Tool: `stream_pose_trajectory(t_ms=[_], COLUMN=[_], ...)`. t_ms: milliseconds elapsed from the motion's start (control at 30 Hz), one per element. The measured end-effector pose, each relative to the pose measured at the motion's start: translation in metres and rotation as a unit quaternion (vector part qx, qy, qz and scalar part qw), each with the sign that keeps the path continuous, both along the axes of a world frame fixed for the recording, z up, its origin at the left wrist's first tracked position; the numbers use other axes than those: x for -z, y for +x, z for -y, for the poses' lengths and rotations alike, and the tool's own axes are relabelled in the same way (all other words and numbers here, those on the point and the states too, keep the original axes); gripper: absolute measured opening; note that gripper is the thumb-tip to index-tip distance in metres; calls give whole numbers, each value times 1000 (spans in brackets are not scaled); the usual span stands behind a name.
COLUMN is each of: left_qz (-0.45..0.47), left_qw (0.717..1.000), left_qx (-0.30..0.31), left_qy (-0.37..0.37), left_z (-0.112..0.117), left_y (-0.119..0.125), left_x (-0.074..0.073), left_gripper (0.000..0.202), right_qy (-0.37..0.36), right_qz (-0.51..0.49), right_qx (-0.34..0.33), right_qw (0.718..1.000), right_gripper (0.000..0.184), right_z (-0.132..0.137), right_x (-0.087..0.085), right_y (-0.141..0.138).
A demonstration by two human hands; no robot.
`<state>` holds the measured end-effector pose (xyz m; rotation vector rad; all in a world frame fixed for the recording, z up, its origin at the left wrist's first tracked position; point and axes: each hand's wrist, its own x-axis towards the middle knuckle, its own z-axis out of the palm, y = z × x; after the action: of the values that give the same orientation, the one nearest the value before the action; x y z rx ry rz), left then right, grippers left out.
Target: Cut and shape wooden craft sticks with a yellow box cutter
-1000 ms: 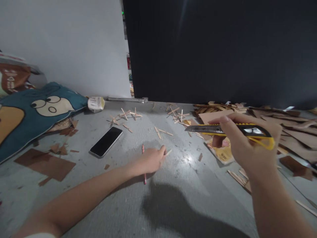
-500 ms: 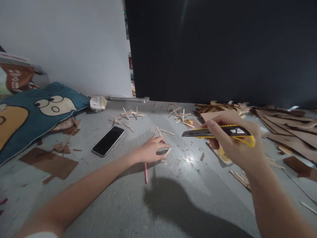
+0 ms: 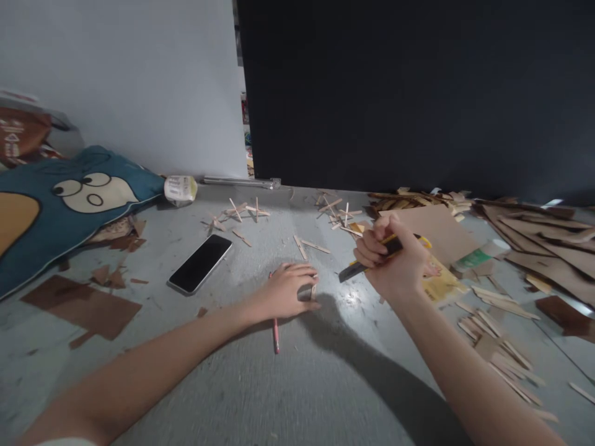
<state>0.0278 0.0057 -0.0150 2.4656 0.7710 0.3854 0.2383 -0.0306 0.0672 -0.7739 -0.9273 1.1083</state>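
Observation:
My right hand is wrapped around a yellow and black utility knife, its blade pointing left and down above the table. Left of it, my left hand rests on the table, with thumb and fingertips around a short wooden stick. Part of that stick is hidden by the fingers. A red pencil lies partly beneath my left hand. Just beyond are two loose wooden sticks. Further back stand small crossed-stick pieces on the left and more crossed sticks on the right.
A phone lies left of my left hand, near brown card scraps. A blue cartoon cushion and a roll-like white packet sit further left. On the right are a yellow packet, loose sticks and stacked brown sheets.
My right hand has moved left and turned, bringing the knife's blade lower and closer to my left hand. More of the yellow packet and sticks on the right now shows.

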Motion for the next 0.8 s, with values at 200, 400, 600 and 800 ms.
stream_pose_trajectory(t_ms=[200,400,600,800], left_qz=[-2,12,9,11], left_qw=[997,995,993,992], left_qx=[-80,-99,-112,-115], left_qy=[-11,-28,-45,-50], left_z=[6,6,6,7], left_y=[2,2,4,4], left_x=[9,13,8,9], left_gripper=[77,83,86,86], right_qy=[0,-6,-10,-11], right_qz=[-66,-85,-81,-77], right_qx=[-105,-152,-156,-150], right_qw=[992,985,984,986], right_gripper=[55,54,55,54], right_z=[-18,-27,-29,-29], right_x=[30,57,63,65], right_y=[-17,-20,-23,-24])
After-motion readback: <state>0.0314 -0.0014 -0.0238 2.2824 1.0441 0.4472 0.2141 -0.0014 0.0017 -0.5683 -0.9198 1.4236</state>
